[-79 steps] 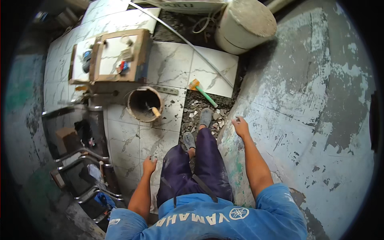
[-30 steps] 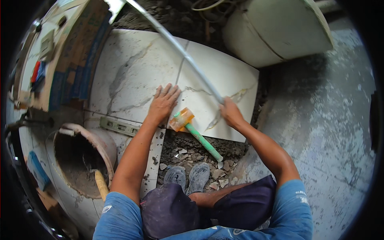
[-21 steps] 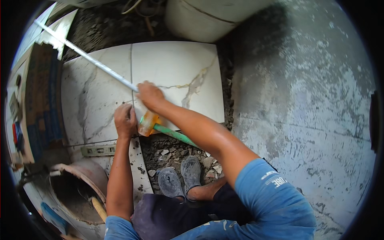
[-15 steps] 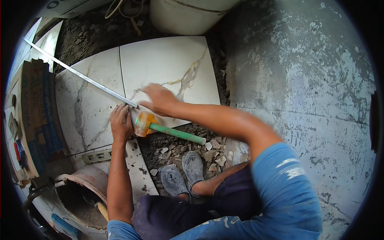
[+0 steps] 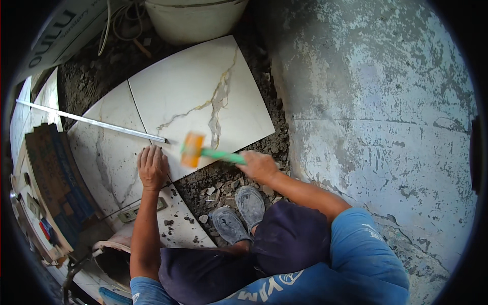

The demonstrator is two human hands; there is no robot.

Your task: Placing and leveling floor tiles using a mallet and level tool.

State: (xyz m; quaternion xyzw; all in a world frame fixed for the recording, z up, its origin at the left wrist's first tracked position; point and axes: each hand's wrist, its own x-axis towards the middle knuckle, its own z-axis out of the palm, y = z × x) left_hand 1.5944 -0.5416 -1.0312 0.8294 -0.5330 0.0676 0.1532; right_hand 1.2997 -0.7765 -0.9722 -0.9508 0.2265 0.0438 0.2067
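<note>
My right hand (image 5: 258, 166) is wrapped round the green handle of a rubber mallet (image 5: 222, 155). Its orange head is motion-blurred, over the near edge of the right marble-look tile (image 5: 188, 86); whether it touches is unclear. My left hand (image 5: 152, 170) lies palm down near the seam with the left tile (image 5: 113, 109), fingers stretched out and holding nothing. Just beyond those fingertips, a long silver metal straightedge (image 5: 94, 122) crosses the left tile, its near end just past the seam. A spirit level (image 5: 128, 214) rests beside my left wrist, partly hidden by the forearm.
Stacked cardboard-wrapped tiles (image 5: 56, 168) stand at left, with a bucket (image 5: 114, 243) nearer me. A large white tub (image 5: 195, 20) is at the far side. Broken rubble (image 5: 218, 192) surrounds my shoes. A worn grey wall (image 5: 371, 112) borders the right.
My right hand has gone from the tile to the mallet, which lay by the tile edge and is now gripped and raised. The view has shifted; my left hand remains on the tile.
</note>
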